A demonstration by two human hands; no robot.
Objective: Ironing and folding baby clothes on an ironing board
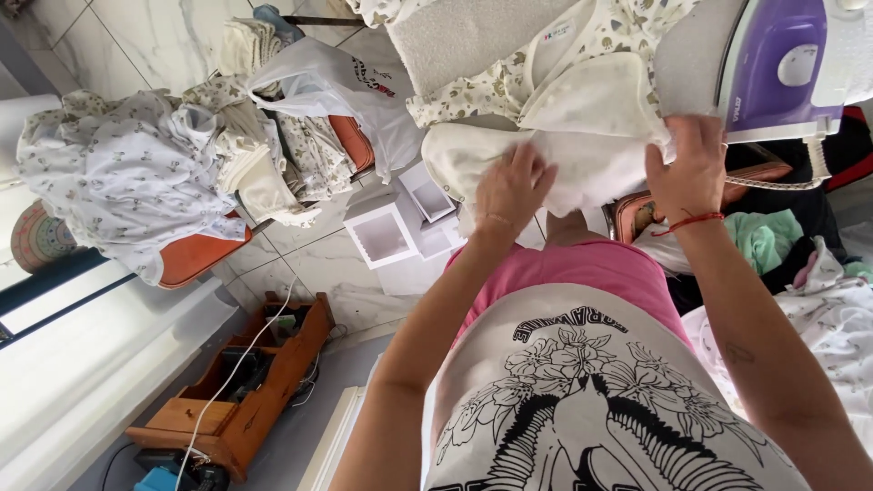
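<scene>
The left hand lies in the upper centre of the frame, fingers spread wide and pressed flat on a cream cloth. The right hand, just right of it, grips the upper edge of the same cloth with fingers curled over the fabric; a red string bracelet circles its wrist.

The cream cloth occupies the upper centre of the frame, draped over the near edge of a padded board. Directly above it lies a leaf-printed baby garment, touching the cloth along its upper border.

At the upper right corner stands a purple and white steam iron, just beside the right hand but not touching it.

Surroundings:
- Upper left — a pile of white printed garments resting on an orange chair.
- Upper centre-left — a white plastic bag over a second heap of printed clothes.
- Centre — small white open boxes on the marble floor.
- Lower left — a wooden tray holding cables, with a white cord running across it.
- Right edge — a mint-green cloth among dark fabric.
</scene>
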